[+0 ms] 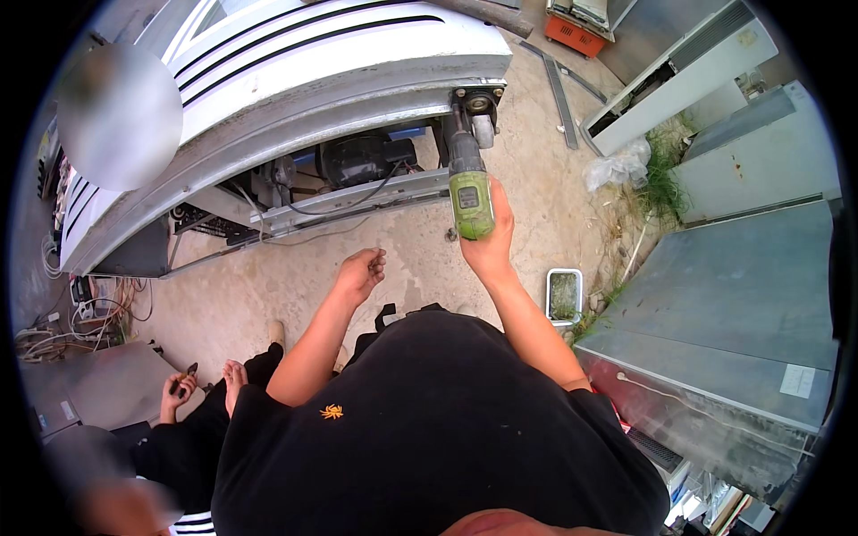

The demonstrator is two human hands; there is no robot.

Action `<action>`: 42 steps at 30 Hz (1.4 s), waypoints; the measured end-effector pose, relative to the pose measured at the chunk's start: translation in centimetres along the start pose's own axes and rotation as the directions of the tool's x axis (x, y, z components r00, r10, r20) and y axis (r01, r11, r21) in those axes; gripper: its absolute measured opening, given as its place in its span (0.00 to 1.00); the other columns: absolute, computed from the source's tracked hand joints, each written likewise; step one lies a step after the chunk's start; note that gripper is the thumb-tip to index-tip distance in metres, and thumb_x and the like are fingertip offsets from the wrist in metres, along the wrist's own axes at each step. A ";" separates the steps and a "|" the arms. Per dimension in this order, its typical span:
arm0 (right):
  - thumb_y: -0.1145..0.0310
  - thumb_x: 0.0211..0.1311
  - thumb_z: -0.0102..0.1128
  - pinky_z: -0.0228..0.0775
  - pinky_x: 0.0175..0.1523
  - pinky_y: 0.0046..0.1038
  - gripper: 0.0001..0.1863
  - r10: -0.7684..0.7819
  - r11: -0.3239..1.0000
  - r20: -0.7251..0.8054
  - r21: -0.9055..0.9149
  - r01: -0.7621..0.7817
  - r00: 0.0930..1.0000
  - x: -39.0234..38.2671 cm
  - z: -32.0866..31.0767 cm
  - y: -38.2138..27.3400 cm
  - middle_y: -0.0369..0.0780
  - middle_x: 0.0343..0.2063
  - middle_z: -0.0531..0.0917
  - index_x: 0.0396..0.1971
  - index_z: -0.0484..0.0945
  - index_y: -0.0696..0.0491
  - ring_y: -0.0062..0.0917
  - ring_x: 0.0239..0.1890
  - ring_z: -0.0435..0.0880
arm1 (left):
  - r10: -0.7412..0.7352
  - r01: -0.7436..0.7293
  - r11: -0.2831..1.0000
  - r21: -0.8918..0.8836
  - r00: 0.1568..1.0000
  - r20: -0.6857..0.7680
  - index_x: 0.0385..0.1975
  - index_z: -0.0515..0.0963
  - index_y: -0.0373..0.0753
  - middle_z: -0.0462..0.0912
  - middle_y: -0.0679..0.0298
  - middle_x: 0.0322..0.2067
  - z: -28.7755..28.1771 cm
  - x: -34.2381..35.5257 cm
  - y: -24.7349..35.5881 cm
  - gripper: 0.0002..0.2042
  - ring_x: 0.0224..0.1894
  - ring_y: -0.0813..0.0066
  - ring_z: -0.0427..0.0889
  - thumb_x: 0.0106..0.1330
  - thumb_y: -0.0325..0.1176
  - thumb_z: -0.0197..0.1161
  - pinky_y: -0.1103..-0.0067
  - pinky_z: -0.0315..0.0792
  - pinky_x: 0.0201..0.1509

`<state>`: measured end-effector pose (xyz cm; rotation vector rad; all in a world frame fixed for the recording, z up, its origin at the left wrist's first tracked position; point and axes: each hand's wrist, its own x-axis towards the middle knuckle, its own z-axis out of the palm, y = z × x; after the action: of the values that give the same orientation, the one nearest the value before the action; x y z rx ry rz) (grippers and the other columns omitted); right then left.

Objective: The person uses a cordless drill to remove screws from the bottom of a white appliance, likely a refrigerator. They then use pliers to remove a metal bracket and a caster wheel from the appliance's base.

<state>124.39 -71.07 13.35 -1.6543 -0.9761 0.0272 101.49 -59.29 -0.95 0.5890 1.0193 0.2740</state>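
Note:
My right hand [493,243] is wrapped round a green and black cordless drill [471,196]. Its nose points away from me, up against the corner of a large white appliance cabinet [357,67]. At that corner a metal mounting plate with bolts [480,98] carries a small pale caster wheel [483,132]; the drill's tip meets this spot, though the exact contact is hidden. Lower and to the left, my left hand [361,275] hovers over the concrete floor with fingers curled in. What it holds, if anything, is too small to tell.
A black compressor [357,161] and cables show in the cabinet's open base. Metal panels [733,286] stand at the right, with a small white-rimmed tray [565,297] near them. At lower left, another person's hand [174,393] holds a dark hand tool. Tangled wires [112,308] lie behind.

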 end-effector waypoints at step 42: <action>0.76 0.58 0.71 0.77 0.48 0.26 0.13 -0.059 0.930 0.988 0.003 -0.367 -0.141 -13.1 8.1 -11.6 0.34 0.38 0.90 0.44 0.86 0.55 0.17 0.41 0.85 | 0.660 -0.685 0.712 -0.158 0.728 -0.184 0.31 0.77 0.37 0.82 0.64 0.22 -16.0 -27.4 -10.0 0.08 0.20 0.80 0.79 0.70 0.30 0.69 0.83 0.73 0.25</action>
<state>105.20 -72.50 14.06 -1.1776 -1.7381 1.8964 73.24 -75.19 6.71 0.7393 0.8298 1.0764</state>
